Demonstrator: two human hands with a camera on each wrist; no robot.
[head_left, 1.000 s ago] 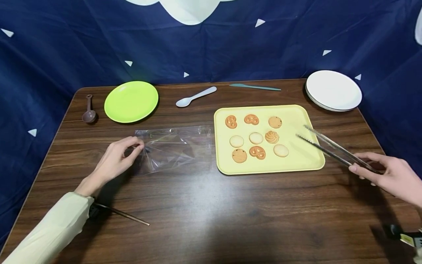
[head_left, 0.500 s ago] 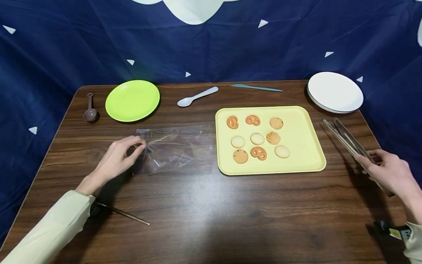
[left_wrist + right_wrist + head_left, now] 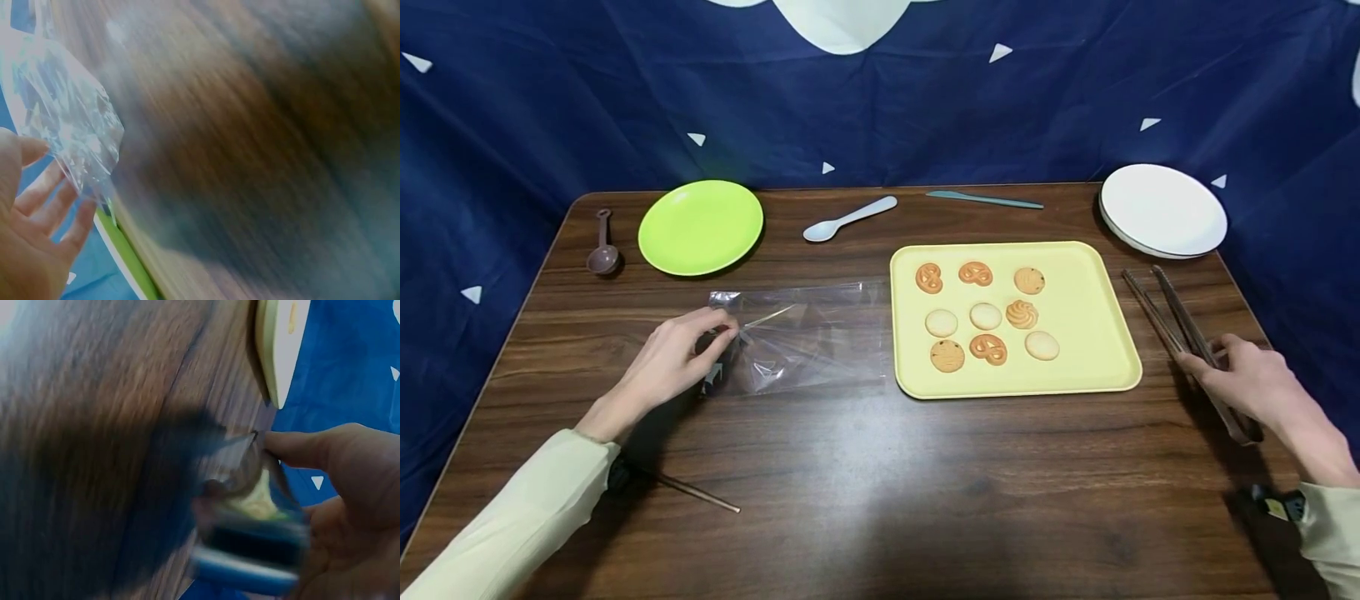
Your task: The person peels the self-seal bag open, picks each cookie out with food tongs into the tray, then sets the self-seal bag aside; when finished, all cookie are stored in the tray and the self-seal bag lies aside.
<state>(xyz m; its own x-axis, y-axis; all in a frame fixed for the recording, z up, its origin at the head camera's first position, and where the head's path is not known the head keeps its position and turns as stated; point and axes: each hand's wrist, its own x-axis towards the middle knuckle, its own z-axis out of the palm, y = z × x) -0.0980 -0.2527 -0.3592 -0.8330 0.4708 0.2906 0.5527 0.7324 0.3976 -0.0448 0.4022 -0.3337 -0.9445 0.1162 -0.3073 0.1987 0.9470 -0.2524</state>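
Note:
My left hand [image 3: 670, 358] pinches the near-left end of a clear plastic bag [image 3: 812, 342] between thumb and fingertips. The bag lies mostly flat on the table; in the left wrist view its crinkled film [image 3: 81, 131] shows beside the fingers. My right hand [image 3: 1255, 383] grips metal tongs [image 3: 1183, 315] around their middle, to the right of the tray. The tongs' arms stand apart with nothing between their tips. In the right wrist view their bent end [image 3: 247, 572] is blurred. Several cookies [image 3: 1022, 314], some pretzel-shaped, lie on a pale yellow tray [image 3: 1090, 333].
Along the back stand a green plate [image 3: 700, 229], a white spoon [image 3: 850, 219], a teal knife [image 3: 985, 199] and stacked white plates [image 3: 1163, 210]. A brown measuring spoon [image 3: 603, 250] lies far left. A thin rod [image 3: 696, 493] sticks out by my left wrist.
My right hand has brought the tongs from over the tray's right edge to the right of it and lower, turning them toward the back. My left hand stays at the bag with little movement.

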